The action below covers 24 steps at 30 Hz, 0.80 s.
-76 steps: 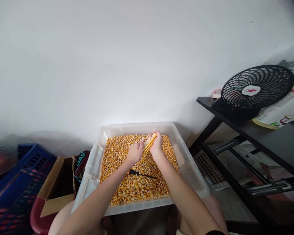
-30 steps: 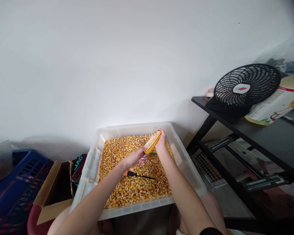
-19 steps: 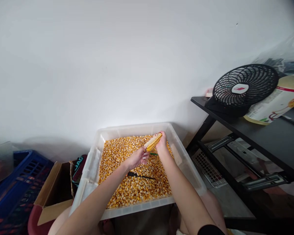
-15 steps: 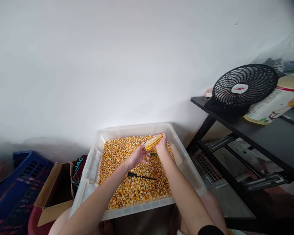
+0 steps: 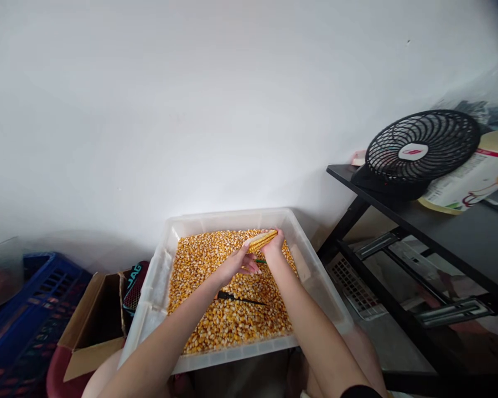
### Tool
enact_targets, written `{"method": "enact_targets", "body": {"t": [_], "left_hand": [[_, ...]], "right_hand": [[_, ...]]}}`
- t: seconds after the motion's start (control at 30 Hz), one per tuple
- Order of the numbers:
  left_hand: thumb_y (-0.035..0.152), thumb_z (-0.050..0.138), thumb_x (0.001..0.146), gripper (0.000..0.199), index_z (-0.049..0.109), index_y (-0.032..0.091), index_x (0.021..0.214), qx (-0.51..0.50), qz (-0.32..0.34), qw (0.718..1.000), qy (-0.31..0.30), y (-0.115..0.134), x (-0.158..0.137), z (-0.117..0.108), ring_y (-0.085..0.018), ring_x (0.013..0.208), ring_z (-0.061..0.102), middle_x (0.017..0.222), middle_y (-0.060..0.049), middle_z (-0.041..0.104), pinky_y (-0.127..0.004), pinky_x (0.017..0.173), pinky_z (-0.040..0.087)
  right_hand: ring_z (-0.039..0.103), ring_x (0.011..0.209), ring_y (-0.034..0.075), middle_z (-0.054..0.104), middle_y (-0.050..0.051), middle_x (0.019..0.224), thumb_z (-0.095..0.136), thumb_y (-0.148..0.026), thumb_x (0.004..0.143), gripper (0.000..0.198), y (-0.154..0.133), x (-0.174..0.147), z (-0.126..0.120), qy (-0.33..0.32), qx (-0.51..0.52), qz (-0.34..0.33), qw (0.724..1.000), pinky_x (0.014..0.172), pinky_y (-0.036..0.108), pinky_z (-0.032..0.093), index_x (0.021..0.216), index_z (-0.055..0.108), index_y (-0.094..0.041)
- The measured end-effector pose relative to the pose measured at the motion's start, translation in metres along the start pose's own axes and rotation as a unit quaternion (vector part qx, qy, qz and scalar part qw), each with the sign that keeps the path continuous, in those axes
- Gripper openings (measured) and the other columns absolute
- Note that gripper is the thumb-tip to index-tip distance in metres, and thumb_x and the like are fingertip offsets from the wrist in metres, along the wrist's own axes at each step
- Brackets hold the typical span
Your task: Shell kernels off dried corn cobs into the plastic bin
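A partly stripped yellow corn cob lies slanted in my right hand, whose fingers are wrapped round its far end. Rows of kernels remain on its near side, and its upper side looks pale and bare. My left hand is at the cob's lower left end, thumb against it, other fingers stretched out and apart beneath. Both hands are over a translucent plastic bin spread with loose corn kernels. On the kernels rests a dark, thin pointed tool; a green stick-like thing shows partly behind my hands.
To the right stands a black shelf with a black fan and a labelled jug. At left are an open cardboard box and a blue crate. A white wall rises behind the bin.
My left hand has moved slightly right, its thumb now against the cob and its fingers straighter. The right hand keeps its hold on the cob. The view has shifted slightly.
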<state>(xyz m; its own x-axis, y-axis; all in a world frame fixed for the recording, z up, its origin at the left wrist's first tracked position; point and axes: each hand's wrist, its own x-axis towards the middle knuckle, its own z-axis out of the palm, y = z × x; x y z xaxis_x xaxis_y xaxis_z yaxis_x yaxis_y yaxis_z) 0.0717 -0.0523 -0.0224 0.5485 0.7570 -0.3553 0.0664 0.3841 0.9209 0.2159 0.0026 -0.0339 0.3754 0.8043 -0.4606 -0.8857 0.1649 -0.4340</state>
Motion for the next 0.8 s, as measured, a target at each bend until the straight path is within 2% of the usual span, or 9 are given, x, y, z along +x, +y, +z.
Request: {"method": "enact_targets", "body": {"t": [0.13, 0.33, 0.8], "left_hand": [[0.073, 0.041, 0.077, 0.056, 0.045, 0.017, 0.077, -0.115, -0.05, 0.99, -0.063, 0.0, 0.0, 0.001, -0.016, 0.061, 0.061, 0.068, -0.01, 0.068, -0.029, 0.064, 0.046], [0.05, 0.045, 0.089, 0.035, 0.046, 0.016, 0.078, -0.214, 0.0, 0.976, -0.034, 0.0, -0.002, 0.007, -0.015, 0.062, 0.063, 0.066, -0.009, 0.068, -0.025, 0.063, 0.046], [0.057, 0.044, 0.086, 0.042, 0.048, 0.016, 0.075, -0.204, 0.075, 0.974, -0.072, -0.002, -0.008, 0.017, -0.016, 0.065, 0.061, 0.071, -0.01, 0.069, -0.027, 0.068, 0.044]], "right_hand": [[0.047, 0.038, 0.01, 0.043, -0.007, 0.042, 0.035, -0.034, 0.082, 0.026, 0.0, 0.0, 0.0, -0.002, 0.005, -0.007, 1.0, 0.046, 0.024, 0.044, 0.058, 0.034, -0.022], [0.047, 0.038, 0.011, 0.043, -0.005, 0.041, 0.031, -0.028, 0.081, 0.025, -0.003, 0.003, 0.001, -0.011, -0.003, -0.02, 1.0, 0.046, 0.025, 0.044, 0.057, 0.033, -0.022], [0.044, 0.036, 0.012, 0.041, -0.006, 0.042, 0.033, -0.036, 0.082, 0.028, 0.002, 0.01, -0.004, -0.048, -0.052, -0.045, 0.996, 0.041, 0.024, 0.041, 0.058, 0.031, -0.022]]}}
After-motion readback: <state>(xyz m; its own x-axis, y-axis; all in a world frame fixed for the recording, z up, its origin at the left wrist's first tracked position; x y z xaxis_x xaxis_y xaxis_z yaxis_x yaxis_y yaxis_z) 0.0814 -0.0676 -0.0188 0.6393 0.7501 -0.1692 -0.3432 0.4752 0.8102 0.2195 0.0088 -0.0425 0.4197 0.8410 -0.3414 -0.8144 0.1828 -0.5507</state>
